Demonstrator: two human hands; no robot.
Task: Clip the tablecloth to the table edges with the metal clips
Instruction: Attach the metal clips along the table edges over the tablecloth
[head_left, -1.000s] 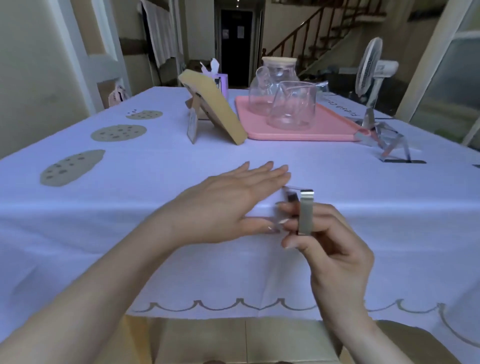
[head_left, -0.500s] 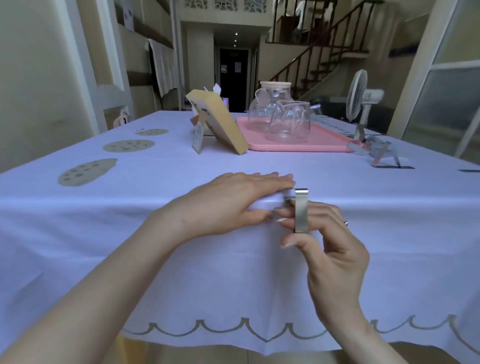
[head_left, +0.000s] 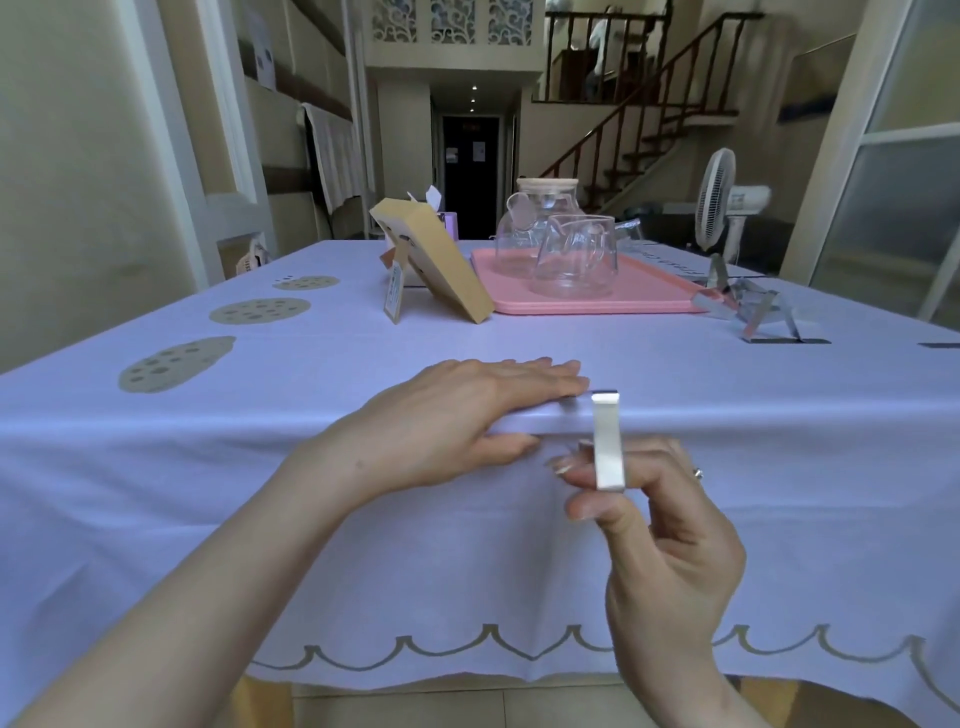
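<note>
A pale lilac tablecloth (head_left: 467, 545) covers the table and hangs over the near edge, with a scalloped line near its hem. A shiny metal clip (head_left: 607, 441) hooks over that near edge, its long leg pointing down the front. My right hand (head_left: 660, 525) pinches the clip's lower end between thumb and fingers. My left hand (head_left: 457, 421) lies flat on the cloth just left of the clip, fingers on top, thumb under the edge. Several spare metal clips (head_left: 748, 309) lie on the cloth at the far right.
A pink tray (head_left: 649, 299) with a glass teapot (head_left: 540, 218) and a glass pitcher (head_left: 574, 254) stands at the back centre. A tan box (head_left: 441, 265) leans left of it. A white fan (head_left: 719, 205) stands behind the table's right side.
The clip has gone further onto the table edge, its top now lying over the cloth. My view has tilted up; both hands stay at the same spot on the edge.
</note>
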